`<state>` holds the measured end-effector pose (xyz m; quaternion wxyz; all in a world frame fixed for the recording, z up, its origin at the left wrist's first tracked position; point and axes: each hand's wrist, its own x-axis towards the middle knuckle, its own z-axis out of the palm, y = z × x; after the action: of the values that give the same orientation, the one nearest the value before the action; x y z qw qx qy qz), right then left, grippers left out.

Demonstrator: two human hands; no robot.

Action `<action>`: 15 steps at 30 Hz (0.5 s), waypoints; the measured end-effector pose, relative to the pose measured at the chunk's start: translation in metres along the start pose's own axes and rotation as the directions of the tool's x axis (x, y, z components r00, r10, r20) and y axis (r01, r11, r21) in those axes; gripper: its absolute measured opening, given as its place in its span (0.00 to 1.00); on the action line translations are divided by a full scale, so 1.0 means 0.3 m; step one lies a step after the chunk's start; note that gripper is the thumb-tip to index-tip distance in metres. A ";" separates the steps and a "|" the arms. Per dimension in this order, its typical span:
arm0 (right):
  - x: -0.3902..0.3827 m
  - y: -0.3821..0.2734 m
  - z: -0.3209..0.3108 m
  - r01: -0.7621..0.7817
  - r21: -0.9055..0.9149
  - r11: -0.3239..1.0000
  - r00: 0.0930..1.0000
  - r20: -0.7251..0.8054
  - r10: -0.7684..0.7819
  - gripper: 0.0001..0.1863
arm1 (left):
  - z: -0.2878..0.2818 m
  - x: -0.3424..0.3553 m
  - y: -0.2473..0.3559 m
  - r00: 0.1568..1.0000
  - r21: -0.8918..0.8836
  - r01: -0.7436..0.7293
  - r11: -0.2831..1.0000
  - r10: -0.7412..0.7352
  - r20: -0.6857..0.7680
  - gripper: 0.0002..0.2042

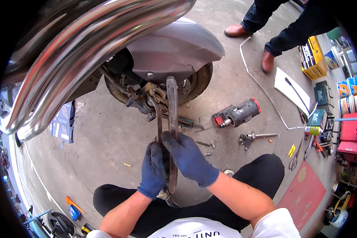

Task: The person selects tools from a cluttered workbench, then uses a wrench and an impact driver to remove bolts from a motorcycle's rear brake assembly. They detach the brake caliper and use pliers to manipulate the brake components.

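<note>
My gloved left hand (152,168) is closed around a thin, curved metal pry bar (158,119). Its upper end touches, or sits just in front of, the rusty brake caliper (156,94) by the wheel (202,81). Close beside it, my gloved right hand (190,158) grips a thicker flat metal bar (172,105), which stands nearly upright. That bar's top overlaps the silver fender (166,49) in view; whether they touch I cannot tell. Both gloves are blue with dark fingers, and the fingertips are partly hidden.
Large chrome tubes (87,51) hang over the upper left. A black-and-red cordless power tool (240,113) lies on the floor, near a ratchet-like tool (248,139) and loose bolts (204,143). Another person's boots (267,60) stand beyond a bent pale rod (261,90). Boxes (313,59) line the right.
</note>
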<state>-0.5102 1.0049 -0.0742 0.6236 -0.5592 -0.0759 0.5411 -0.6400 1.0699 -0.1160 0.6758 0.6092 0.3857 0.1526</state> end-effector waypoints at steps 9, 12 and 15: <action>-0.187 -0.122 -0.232 0.304 -0.709 0.637 0.923 0.054 -0.380 0.15 | 0.046 0.003 0.132 0.975 -0.194 0.218 0.956 -0.220 0.016 0.25; -0.257 -0.246 -0.282 0.267 -0.765 0.586 0.947 0.097 -0.305 0.16 | 0.040 -0.001 0.141 0.970 -0.197 0.241 0.950 -0.240 0.031 0.26; -0.317 -0.297 -0.322 0.109 -0.248 0.962 0.983 0.171 -0.067 0.16 | 0.057 0.002 0.138 0.975 -0.177 0.224 0.958 -0.223 0.029 0.26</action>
<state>-0.4282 0.8920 0.0086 0.5613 -0.5858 -0.2202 0.5416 -0.6164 1.0670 -0.0779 0.7423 0.4993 0.4339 0.1069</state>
